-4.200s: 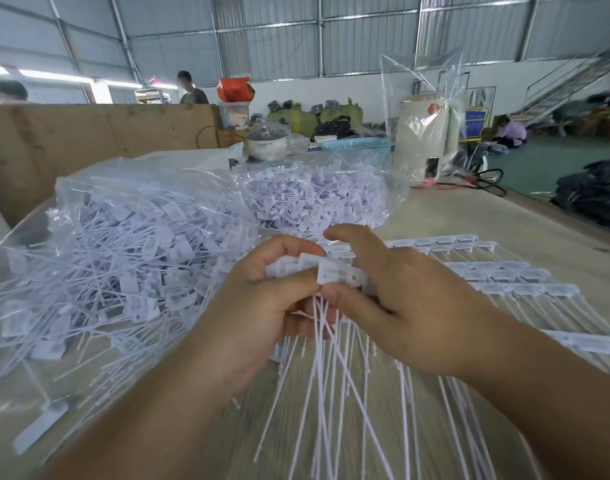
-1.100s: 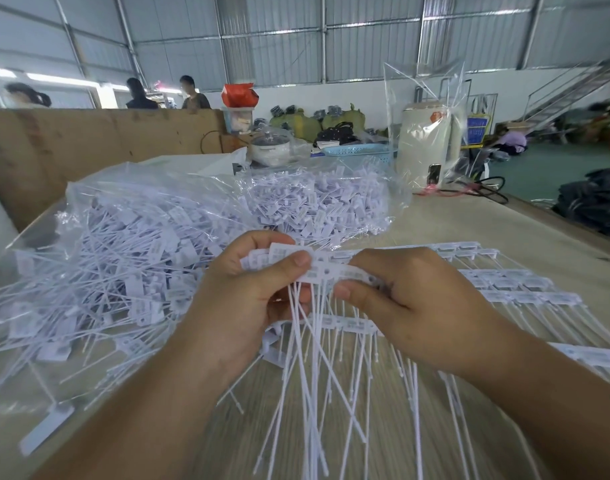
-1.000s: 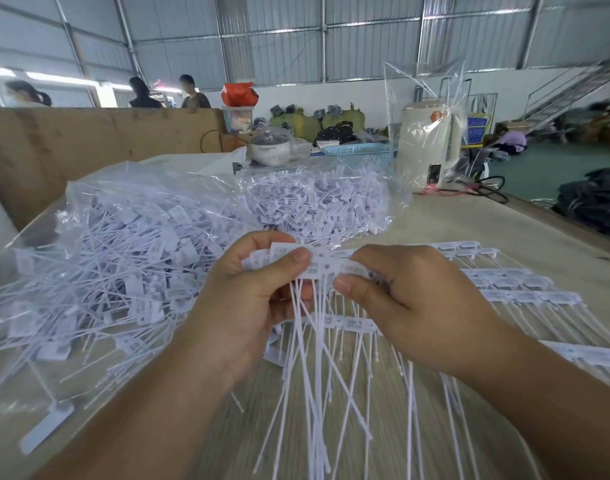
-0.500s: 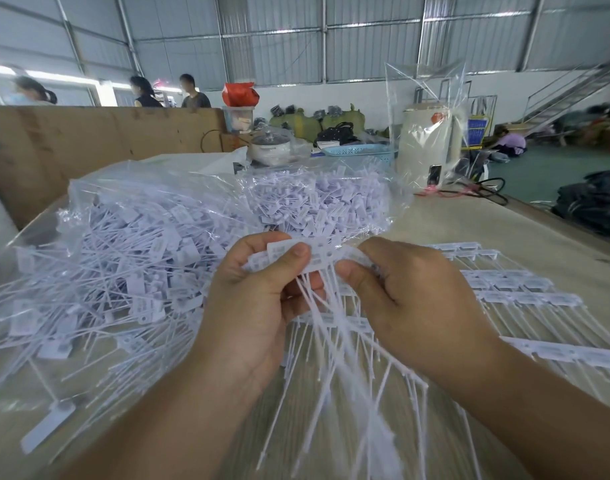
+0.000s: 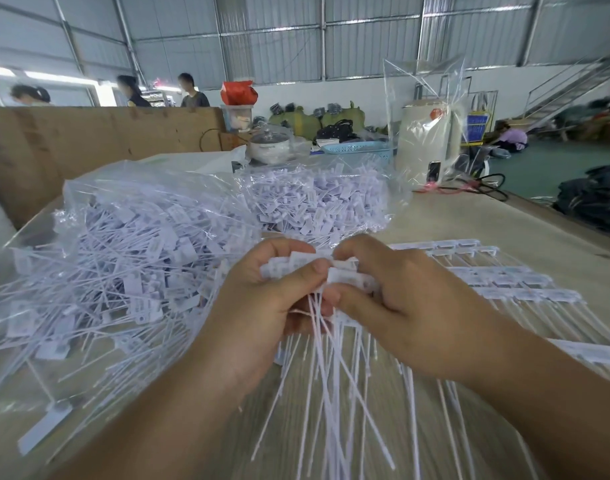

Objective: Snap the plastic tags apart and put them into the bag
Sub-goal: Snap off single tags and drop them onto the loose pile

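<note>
Both hands meet over the tabletop with a joined strip of white plastic tags pinched between them. The left hand has its thumb pressed across the flat tag heads from the near side and its fingers curled behind, so its grip is closed on a bunch of heads. The right hand pinches the next head in the strip just beside the left thumb, its grip likewise closed on the tags. The line of heads runs left to right across the two grips, while the thin tails hang toward the person and fan out over the wood, so each tag's long axis lies crosswise to the line of heads. The break point sits right between the two thumbs, which suggests the next snap is a bend across that short gap. The open clear bag, already heaped with loose tags, lies directly to the left of the strip, touching or nearly touching the left hand, so that hand looks the nearer one for dropping separated pieces in. More unbroken strips lie flat to the right of the held strip, beyond the right hand.
</note>
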Action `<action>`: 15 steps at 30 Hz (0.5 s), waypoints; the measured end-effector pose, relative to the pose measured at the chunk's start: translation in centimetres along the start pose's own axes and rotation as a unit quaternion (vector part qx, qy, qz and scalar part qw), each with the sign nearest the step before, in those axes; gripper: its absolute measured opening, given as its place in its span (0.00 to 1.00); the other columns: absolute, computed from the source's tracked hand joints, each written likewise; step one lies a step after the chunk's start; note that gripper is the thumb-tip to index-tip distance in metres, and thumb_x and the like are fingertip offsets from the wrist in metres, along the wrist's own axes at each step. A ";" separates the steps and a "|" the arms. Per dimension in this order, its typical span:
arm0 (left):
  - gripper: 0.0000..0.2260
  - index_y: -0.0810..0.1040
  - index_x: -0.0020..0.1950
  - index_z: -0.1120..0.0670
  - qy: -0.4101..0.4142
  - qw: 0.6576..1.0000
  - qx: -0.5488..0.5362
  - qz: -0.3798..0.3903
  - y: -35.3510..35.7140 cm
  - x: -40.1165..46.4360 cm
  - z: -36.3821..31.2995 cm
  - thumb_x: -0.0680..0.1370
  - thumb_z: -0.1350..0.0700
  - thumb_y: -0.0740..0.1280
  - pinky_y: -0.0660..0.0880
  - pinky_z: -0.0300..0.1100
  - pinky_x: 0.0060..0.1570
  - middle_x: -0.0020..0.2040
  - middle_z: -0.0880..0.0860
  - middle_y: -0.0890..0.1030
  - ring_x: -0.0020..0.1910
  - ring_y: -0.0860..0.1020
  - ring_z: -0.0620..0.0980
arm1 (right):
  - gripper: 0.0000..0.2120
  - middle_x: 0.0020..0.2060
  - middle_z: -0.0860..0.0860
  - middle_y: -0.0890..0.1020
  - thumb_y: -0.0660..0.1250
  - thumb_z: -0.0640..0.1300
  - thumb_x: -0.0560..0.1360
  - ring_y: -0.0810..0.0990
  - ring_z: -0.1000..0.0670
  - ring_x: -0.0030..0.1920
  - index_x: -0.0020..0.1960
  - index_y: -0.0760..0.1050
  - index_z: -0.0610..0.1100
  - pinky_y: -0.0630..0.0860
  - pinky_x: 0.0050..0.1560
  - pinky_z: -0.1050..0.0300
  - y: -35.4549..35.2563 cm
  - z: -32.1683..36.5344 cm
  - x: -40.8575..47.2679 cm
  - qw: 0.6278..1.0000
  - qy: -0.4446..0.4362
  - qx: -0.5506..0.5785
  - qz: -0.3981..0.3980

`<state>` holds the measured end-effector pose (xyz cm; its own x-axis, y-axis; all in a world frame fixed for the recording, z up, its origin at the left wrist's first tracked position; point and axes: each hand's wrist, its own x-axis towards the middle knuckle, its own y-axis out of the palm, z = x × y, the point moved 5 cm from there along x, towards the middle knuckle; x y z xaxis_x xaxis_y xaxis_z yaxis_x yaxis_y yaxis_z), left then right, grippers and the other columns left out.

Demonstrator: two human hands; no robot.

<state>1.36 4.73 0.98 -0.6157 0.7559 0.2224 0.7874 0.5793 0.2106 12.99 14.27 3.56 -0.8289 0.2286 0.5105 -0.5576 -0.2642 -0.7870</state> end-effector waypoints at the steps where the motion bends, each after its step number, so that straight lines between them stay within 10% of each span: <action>1: 0.12 0.80 0.46 0.53 0.000 1.000 0.006 0.009 0.2 0.0 0.0 0.65 0.55 0.74 0.75 0.40 0.25 0.37 0.57 0.83 0.28 0.79 0.51 | 0.18 0.29 0.55 0.75 0.56 0.62 0.77 0.74 0.56 0.28 0.59 0.69 0.52 0.69 0.29 0.56 0.1 0.0 0.0 1.000 -0.003 0.003 0.009; 15: 0.16 0.82 0.43 0.50 0.026 0.999 0.025 0.003 -0.8 0.6 -0.3 0.58 0.56 0.81 0.77 0.42 0.28 0.41 0.58 0.84 0.32 0.81 0.54 | 0.17 0.27 0.55 0.74 0.60 0.60 0.76 0.73 0.55 0.27 0.55 0.71 0.49 0.70 0.30 0.52 0.1 0.0 0.0 0.999 -0.008 0.008 0.041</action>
<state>0.34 4.59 1.22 -0.6114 0.7425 0.2734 0.7902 0.5910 0.1620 12.91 14.22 3.52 -0.8724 0.1904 0.4502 -0.4883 -0.2962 -0.8209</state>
